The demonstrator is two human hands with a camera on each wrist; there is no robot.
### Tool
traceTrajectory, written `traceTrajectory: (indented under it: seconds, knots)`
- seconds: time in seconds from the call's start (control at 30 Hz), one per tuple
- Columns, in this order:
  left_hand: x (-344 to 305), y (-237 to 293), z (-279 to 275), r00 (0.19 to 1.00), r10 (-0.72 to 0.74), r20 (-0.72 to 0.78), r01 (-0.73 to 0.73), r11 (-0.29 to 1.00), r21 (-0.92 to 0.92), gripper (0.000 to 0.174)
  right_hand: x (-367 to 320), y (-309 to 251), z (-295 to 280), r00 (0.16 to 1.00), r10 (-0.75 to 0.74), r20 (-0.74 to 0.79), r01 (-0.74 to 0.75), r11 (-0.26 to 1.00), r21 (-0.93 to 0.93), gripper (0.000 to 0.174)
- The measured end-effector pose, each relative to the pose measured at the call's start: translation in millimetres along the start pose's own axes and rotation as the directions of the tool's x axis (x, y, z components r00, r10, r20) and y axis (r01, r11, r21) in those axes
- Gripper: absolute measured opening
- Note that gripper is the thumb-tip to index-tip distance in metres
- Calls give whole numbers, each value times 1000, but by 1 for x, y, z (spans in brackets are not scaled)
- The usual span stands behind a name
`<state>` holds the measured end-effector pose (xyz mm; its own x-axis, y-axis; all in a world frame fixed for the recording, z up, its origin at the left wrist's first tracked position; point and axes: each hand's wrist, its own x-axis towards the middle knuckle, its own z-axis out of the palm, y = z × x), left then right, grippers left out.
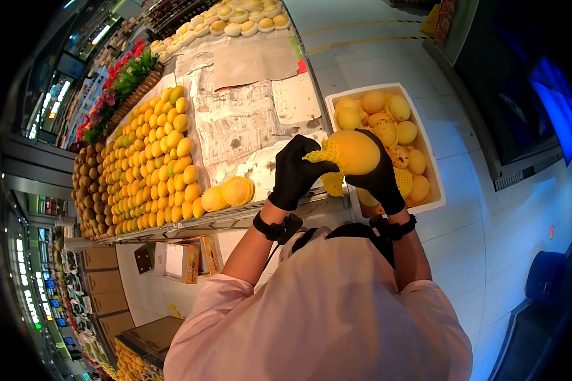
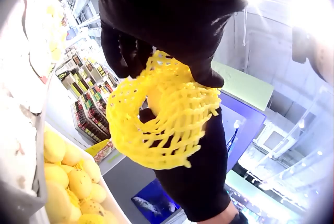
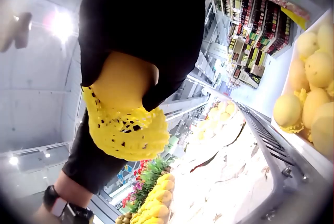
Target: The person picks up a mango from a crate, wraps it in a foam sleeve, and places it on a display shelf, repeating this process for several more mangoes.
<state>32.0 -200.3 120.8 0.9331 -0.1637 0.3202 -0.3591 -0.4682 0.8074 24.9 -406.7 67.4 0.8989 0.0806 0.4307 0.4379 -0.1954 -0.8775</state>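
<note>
Hovering beside the polystyrene crate (image 1: 428,206), a mango (image 1: 360,153) is clasped in the right hand's (image 1: 382,183) curled fingers, its foam net (image 1: 329,152) pinched by the left hand's (image 1: 299,170); likely weighty, easily bruised, best cradled mid-body.

One black-gloved left hand (image 1: 297,169), one black-gloved right hand (image 1: 379,178), one large rounded yellow-orange fruit (image 1: 360,153), one yellow foam-mesh sleeve (image 1: 328,154); two black wrist straps (image 1: 268,229); one white rectangular box (image 1: 431,205) with at least ten round yellow fruits (image 1: 386,132) (some overlap, hiding the exact number); two mesh-wrapped yellow fruits (image 1: 237,190); dozens of small oval yellow fruits (image 1: 151,154); dozens of small round brown fruits (image 1: 92,188)
</note>
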Motion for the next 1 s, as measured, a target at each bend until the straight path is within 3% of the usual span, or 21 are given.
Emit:
traceTrajectory:
  seconds: [0.13,0.23,0.33,0.43,0.53,0.63,0.73,0.83,0.93,1.0]
  knots:
    - [-4,2,6,994,-106,-3,105,984,-146,32,2,-5,1,1000,10,-19,-9,1000,18,93]
    - [-1,8,1,987,-154,54,159,982,-98,33,2,-7,3,998,-7,-56,6,1000,-23,92]
    - [-1,8,1,981,-186,59,194,963,-189,35,3,-10,5,996,-31,-88,27,999,-43,91]
    - [-2,11,-1,980,-193,55,197,978,-66,36,4,-15,7,993,-37,-113,33,999,-38,89]
    - [-2,14,0,994,-103,36,105,991,-82,32,4,-18,7,991,-44,-129,35,997,-76,88]
    - [-2,-3,-3,921,-314,228,369,892,-262,26,5,-24,5,991,-31,-127,21,997,-80,88]
    - [-5,-2,3,909,-310,278,415,717,-560,25,5,-24,6,991,-51,-126,40,996,-84,87]
    - [-4,-3,-2,932,-272,238,345,866,-362,26,7,-20,5,990,-73,-125,64,995,-73,88]
    - [-4,3,-4,940,-278,196,324,910,-261,28,7,-23,0,993,-46,-109,41,998,-53,88]
    - [-3,7,-3,951,-252,177,295,912,-285,30,7,-26,-5,994,-44,-97,39,997,-62,89]
